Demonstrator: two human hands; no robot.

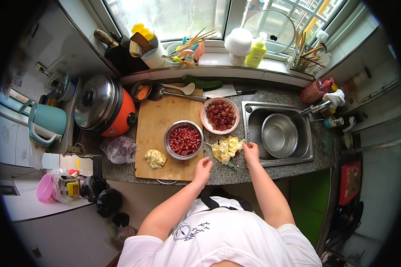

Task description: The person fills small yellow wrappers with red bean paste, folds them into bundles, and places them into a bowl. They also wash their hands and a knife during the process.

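My left hand (203, 171) hovers by the near right edge of the wooden cutting board (150, 123), fingers loosely curled and nothing visible in them. My right hand (251, 154) is between the peel pile and the sink, its fingertips pinching the right edge of some yellowish pomegranate peel (225, 149). Partly under that pile lies a tool with a green handle (233, 166); its other end is mostly hidden. Red pomegranate seeds (185, 141) fill a steel bowl on the board. Left of it rests another peel piece (155, 159). A pink-rimmed bowl (202, 115) holds red grapes (219, 115).
A steel basin (279, 135) sits in the sink (254, 133) to the right. Behind the board lie a cleaver (222, 91), a ladle (187, 89) and a cucumber (204, 82). An orange electric cooker (123, 108) and a plastic bag (119, 149) stand left.
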